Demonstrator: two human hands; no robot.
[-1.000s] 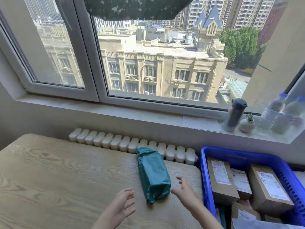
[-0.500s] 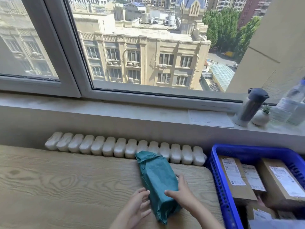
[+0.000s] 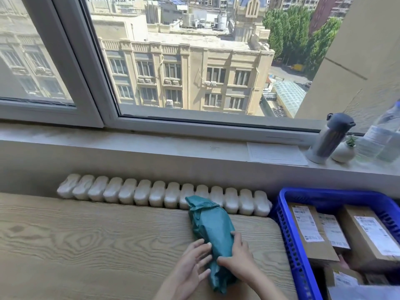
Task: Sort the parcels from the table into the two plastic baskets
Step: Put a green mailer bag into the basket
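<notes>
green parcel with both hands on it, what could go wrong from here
1. The green parcel is a soft, crumpled wrap. The right hand curls over it, but the left hand only touches its side with straight fingers, so it may sag or slip when lifted.
2. The blue basket is already crowded with cardboard boxes, so the parcel may perch on top or catch the rim.

Both hands, left (image 3: 190, 265) and right (image 3: 240, 254), clasp the green parcel (image 3: 211, 230) on the table (image 3: 86, 245)
</notes>
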